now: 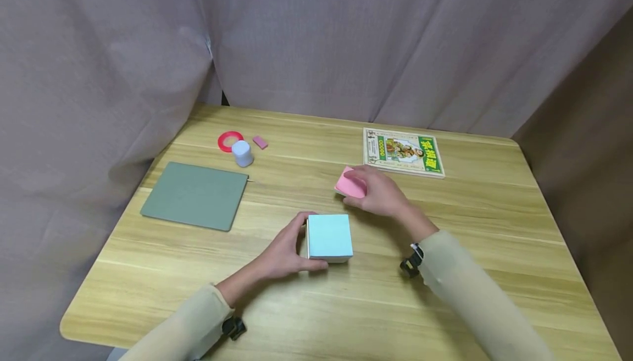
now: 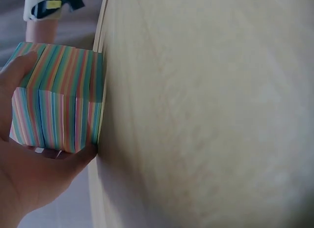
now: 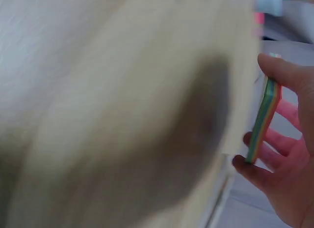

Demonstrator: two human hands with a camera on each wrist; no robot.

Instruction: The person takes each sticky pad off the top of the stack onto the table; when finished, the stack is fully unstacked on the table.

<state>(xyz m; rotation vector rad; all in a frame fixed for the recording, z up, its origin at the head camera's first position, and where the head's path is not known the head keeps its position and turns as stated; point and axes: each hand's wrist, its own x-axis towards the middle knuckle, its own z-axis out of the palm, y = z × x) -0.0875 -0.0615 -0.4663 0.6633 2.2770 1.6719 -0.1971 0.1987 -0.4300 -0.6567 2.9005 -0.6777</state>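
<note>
My left hand (image 1: 283,253) grips a thick stack of sticky notes (image 1: 329,235) from its left side, with a light blue sheet on top. In the left wrist view the stack's sides (image 2: 59,105) show many coloured stripes, and the thumb and fingers clasp opposite sides. Farther forward and to the right, my right hand (image 1: 381,192) pinches a thin pad of sticky notes (image 1: 350,184) with a pink top. Seen from the right wrist, this pad's striped edge (image 3: 265,117) sits between thumb and fingertips, raised over the table.
A grey-green notebook (image 1: 195,195) lies at left on the wooden table (image 1: 395,300). Behind it are a red tape roll (image 1: 222,142), a whitish round container (image 1: 242,154) and a small pink block (image 1: 260,142). An illustrated book (image 1: 403,152) lies at the back right, before grey curtains (image 1: 316,37).
</note>
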